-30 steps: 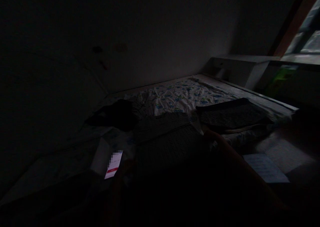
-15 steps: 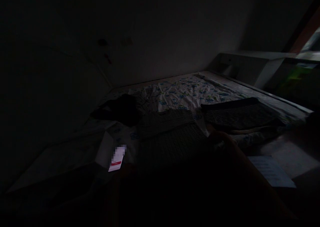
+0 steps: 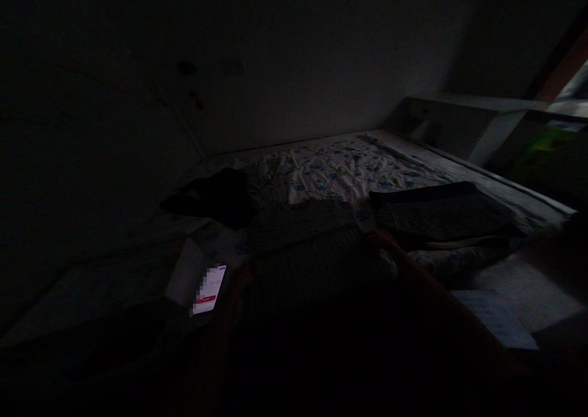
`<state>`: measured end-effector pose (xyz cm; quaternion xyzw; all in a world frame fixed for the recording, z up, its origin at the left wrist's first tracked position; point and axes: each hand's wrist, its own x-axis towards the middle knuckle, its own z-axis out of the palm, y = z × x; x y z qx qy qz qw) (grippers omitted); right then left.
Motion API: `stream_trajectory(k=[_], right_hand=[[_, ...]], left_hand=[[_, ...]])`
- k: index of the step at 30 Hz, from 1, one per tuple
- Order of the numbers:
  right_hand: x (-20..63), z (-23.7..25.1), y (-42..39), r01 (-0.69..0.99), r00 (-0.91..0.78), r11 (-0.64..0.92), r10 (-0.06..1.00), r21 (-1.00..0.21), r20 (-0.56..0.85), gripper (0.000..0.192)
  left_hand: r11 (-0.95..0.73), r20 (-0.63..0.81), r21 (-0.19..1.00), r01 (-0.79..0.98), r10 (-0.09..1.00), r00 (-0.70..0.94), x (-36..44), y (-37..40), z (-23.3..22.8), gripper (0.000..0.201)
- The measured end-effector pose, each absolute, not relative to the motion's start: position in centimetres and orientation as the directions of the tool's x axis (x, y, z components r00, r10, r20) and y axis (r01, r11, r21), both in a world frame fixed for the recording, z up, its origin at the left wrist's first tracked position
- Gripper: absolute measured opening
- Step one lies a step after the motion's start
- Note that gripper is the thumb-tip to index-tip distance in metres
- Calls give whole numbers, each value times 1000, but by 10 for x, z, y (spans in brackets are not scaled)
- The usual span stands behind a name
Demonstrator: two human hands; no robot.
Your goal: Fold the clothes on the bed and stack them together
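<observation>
Bed (image 3: 349, 166) under patterned sheet, room very dark. Grey knitted cloth (image 3: 312, 251) spread at near edge of bed. Left hand (image 3: 241, 279) at cloth's left edge, right hand (image 3: 383, 242) at its right edge; fingers apart or clamped on cloth: cannot tell, too dark. Lit phone (image 3: 209, 290) just left of left hand. Second folded cloth (image 3: 441, 215) to the right, dark garment (image 3: 215, 196) farther back left. Sheet of paper (image 3: 496, 322) near right, off the bed.

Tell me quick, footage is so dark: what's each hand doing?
Left hand: at the dark knitted cloth, grip cannot be told.
Right hand: on that cloth's far edge, grip cannot be told.
</observation>
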<state>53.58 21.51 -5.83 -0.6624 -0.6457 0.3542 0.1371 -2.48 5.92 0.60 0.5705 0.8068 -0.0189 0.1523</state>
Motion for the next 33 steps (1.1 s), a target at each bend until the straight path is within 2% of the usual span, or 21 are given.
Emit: stream_trajectory(k=[3, 6, 12, 16, 21, 25, 29, 33], right_hand=[[532, -64, 225, 806, -41, -164, 943, -569, -330, 23], [528, -71, 228, 858, -29, -133, 952, -496, -304, 34], [510, -81, 229, 926, -62, 19, 993, -378, -101, 72], [491, -84, 242, 939, -163, 150, 986, -309, -17, 85], [467, -80, 258, 920, -280, 283, 959, -271, 48, 70], [448, -71, 263, 933, -282, 275, 959, -232, 4, 59], [440, -64, 268, 947, -262, 242, 962, -210, -76, 50], [442, -61, 273, 956, -233, 207, 966, -209, -111, 49]], left_hand=[[365, -196, 130, 922, 921, -337, -24, 77, 11, 59], [347, -103, 123, 930, 936, -336, -27, 91, 10, 62], [247, -17, 106, 963, 969, -246, -22, 106, -4, 57], [239, -51, 128, 962, 971, -235, -25, 113, -15, 47], [346, -76, 93, 934, 937, -340, -38, 113, -22, 43], [364, -149, 90, 927, 925, -349, -36, 111, -23, 38], [326, -78, 91, 941, 944, -319, -34, 113, -24, 23], [262, -159, 99, 960, 957, -244, -38, 119, -26, 16]])
